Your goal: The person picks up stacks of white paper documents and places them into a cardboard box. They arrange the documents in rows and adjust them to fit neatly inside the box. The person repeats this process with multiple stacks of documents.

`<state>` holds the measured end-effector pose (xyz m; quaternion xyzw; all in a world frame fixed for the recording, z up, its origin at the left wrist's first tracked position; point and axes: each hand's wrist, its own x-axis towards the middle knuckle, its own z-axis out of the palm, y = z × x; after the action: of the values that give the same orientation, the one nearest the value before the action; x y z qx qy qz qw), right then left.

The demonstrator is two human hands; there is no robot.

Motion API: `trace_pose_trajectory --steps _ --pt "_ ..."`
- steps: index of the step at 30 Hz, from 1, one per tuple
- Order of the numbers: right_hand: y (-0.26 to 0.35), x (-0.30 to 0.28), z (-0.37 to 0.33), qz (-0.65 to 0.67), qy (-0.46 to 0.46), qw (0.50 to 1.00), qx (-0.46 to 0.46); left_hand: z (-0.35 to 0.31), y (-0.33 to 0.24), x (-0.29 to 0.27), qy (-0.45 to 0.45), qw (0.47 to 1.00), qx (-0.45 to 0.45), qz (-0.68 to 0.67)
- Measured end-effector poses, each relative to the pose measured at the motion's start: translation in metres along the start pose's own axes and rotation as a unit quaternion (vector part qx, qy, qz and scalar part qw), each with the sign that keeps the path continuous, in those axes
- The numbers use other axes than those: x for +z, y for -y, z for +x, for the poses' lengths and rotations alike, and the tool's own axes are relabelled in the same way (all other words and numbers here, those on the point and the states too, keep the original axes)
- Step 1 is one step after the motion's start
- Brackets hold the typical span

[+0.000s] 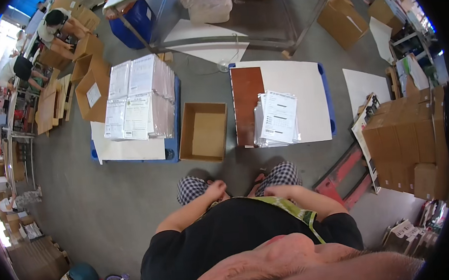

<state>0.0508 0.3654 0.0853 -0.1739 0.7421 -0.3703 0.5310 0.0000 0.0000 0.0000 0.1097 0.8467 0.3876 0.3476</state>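
My left hand (217, 189) is in front of my waist, fingers curled in, and whatever it may hold is hidden. My right hand (276, 190) is at the other side of my waist, its fingers blurred and partly behind my green patterned apron (286, 205). Beyond my left hand, an open brown cardboard box (203, 131) stands on the floor. Left of it, tall stacks of flat packets in clear plastic (138, 96) rest on a blue pallet (171, 153). To the right, a smaller stack of similar packets (277, 116) lies partly on a reddish-brown board (247, 99). Both hands are apart from these stacks.
A white sheet (307, 92) covers a second blue pallet. Behind stands a metal-framed table (300, 36). A red pallet jack (344, 173) and stacked cartons (401, 138) are at the right. Several cardboard boxes (90, 92) and co-workers (55, 29) are at the far left.
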Motion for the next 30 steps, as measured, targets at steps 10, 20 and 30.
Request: trace_pose_trajectory --steps 10,20,30 --pt "-0.103 -0.195 0.013 0.033 -0.683 0.727 0.06 0.144 0.074 -0.001 -0.311 0.752 -0.384 -0.436" --pt "-0.126 -0.188 0.045 0.252 -0.605 0.755 0.02 0.119 0.106 -0.106 -0.293 0.836 -0.234 -0.401" --pt "-0.116 -0.19 0.038 0.262 -0.601 0.755 0.025 0.121 0.147 -0.132 -0.346 0.879 -0.308 -0.11"
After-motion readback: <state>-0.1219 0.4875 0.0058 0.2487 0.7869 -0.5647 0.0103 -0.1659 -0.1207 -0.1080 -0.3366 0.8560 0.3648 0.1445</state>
